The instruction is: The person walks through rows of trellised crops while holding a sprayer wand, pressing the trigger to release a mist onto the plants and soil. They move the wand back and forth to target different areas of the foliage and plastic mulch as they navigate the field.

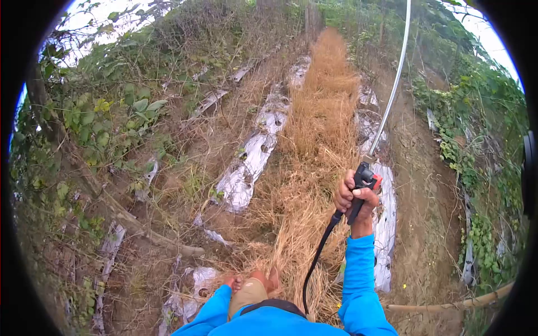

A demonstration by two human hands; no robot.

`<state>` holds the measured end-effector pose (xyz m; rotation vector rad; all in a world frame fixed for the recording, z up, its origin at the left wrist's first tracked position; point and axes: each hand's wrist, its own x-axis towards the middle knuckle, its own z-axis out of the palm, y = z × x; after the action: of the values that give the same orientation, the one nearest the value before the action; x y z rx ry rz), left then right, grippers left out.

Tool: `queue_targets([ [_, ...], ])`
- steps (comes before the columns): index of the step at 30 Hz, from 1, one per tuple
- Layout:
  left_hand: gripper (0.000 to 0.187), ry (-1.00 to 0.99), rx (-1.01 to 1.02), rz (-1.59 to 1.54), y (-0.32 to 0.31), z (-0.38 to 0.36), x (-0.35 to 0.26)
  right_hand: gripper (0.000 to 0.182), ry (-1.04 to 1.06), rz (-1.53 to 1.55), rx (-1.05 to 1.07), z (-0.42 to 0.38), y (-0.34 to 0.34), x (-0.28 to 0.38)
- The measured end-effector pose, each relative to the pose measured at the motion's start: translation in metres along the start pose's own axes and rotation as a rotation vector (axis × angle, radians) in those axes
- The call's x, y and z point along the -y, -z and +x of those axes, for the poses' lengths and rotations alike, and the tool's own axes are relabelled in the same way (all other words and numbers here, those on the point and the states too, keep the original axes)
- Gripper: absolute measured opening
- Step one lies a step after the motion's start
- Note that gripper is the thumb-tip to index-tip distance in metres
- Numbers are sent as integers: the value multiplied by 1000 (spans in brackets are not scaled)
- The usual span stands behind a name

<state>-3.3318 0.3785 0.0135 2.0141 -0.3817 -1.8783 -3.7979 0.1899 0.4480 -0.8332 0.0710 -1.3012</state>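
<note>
My right hand [358,199] is wrapped round the black handle of a spray wand [367,175], which has a red part at its trigger end. The wand's long pale metal tube [399,70] rises from the handle, bending up and out past the top of the view. A black hose [318,260] runs from the handle's bottom down to my waist. Down by my beige shorts [248,294] hangs my left hand [234,282], small in view, its fingers loosely apart and nothing visible in them.
Dry straw [322,106] covers the path ahead. Strips of silvery plastic mulch with holes [252,162] lie on both sides. Green vines [476,123] climb at the right and left. A bare branch [157,238] slants in from the left, and a pole [443,307] lies low at right.
</note>
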Motion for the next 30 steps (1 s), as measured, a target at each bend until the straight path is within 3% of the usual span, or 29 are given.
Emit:
queue_targets([
  [4,22,-21,-93,-115,40,-18,51,24,16,-38,56,52,-22,1],
  [5,20,-10,-212,-168,35,-40,53,23,24,-73,13,59,-28,-2],
  [7,28,-48,-191,-139,71,18,101,23,42,-104,-21,70,-35,-5],
  [10,33,-35,-168,-173,87,-3,115,22,112,-236,-164,78,-36,-14],
  [14,27,-79,-259,-246,78,-65,107,23,87,-169,-86,90,-39,-16],
  [17,22,-12,-194,-258,83,-82,99,22,35,-166,-6,82,-55,-22],
  [25,28,-94,-116,-196,121,-75,98,19,-36,-45,133,51,-118,-77],
  [30,26,-128,-110,-243,161,-59,153,20,-64,21,240,21,-172,-121],
])
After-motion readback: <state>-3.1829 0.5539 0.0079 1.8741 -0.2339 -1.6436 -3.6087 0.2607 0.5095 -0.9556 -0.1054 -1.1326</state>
